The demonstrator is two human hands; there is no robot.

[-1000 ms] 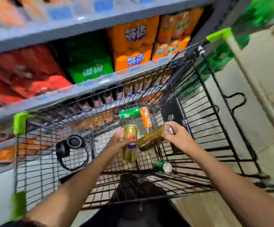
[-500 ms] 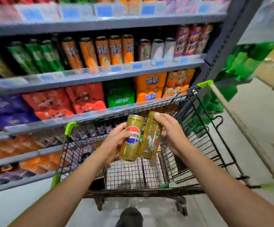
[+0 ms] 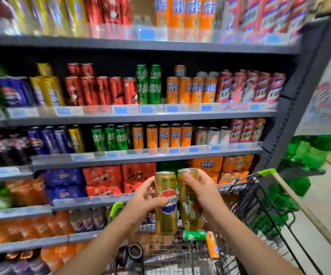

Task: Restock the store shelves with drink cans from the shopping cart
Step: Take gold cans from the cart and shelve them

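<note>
your two forearms reach forward over the cart (image 3: 245, 197), a black wire basket with lime green corner caps. in the cart's bed, near its right side, a green can (image 3: 194, 235) lies on its side, and an orange can (image 3: 212, 247) lies just beside it, end toward you. near the left of the bed sits a dark round thing, too blurred to name.

above the cart your left hand (image 3: 143, 199) holds a gold pepsi can (image 3: 166, 203) upright, fingers curled round its left side and thumb across the logo. your right hand (image 3: 197, 192) wraps a second gold can (image 3: 188, 205) from the right, fingers over its upper front; this can tilts a little, top leaning left. the two cans stand side by side, touching or nearly so; you cannot tell which.

beyond them the shelves (image 3: 140, 116) rise in grey tiers with blue price tags along their front edges. the tier level with the can tops carries shrink-wrapped packs: blue, red, then orange toward the right end. the tier above holds single cans: blue, one yellow, green, orange, pale ones, red at the right end. higher again stand blue, yellow, red, green, orange and red-white cans. the top tier is blurred. right of the shelf's end post, green packs (image 3: 311, 153) are stacked by the aisle floor.
</note>
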